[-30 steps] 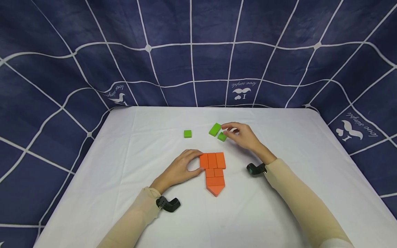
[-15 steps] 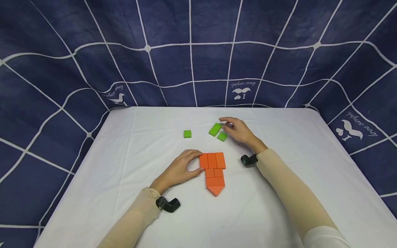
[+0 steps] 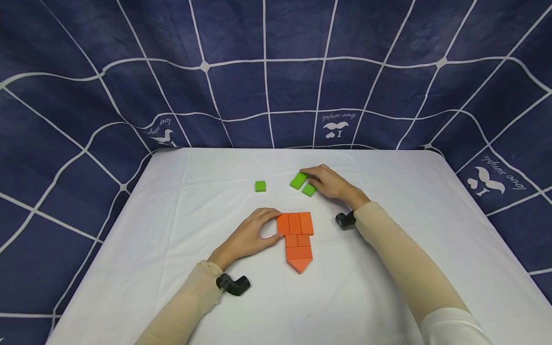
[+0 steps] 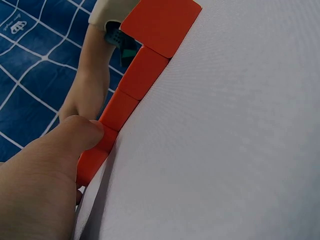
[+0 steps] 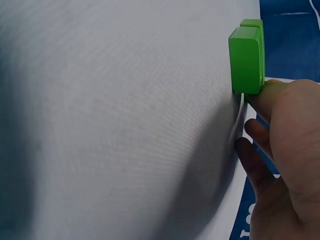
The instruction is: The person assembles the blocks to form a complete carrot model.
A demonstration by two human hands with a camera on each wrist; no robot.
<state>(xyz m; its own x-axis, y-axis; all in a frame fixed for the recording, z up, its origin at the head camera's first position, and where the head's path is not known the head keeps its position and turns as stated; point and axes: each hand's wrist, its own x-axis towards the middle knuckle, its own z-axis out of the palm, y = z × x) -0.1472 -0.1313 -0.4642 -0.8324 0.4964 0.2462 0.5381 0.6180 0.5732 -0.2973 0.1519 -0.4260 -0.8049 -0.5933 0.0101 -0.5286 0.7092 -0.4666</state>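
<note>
My left hand (image 3: 247, 237) holds the leftmost upright orange block (image 3: 283, 224) by its ends, fingertips at the far corner and thumb at the near one. That block heads a joined orange shape of several blocks, with a triangular block (image 3: 299, 265) at its near tip. In the left wrist view, the left thumb (image 4: 90, 132) presses along the row's side. Behind the shape, my right hand (image 3: 329, 183) reaches over a longer green block (image 3: 298, 180) and a small green block (image 3: 308, 190). Its index fingertip is at the long block's far corner, its thumb close beside both.
Another small green block (image 3: 260, 186) lies apart to the left. A white cloth (image 3: 207, 191) covers the table. Dark blue curtains with white grid lines (image 3: 241, 86) stand around the back and sides. Each wrist wears a black camera (image 3: 234, 284).
My right hand has shifted slightly left and away, its index finger lifting, then coming down at the longer green block's far corner. The left hand and orange blocks stay in place.
</note>
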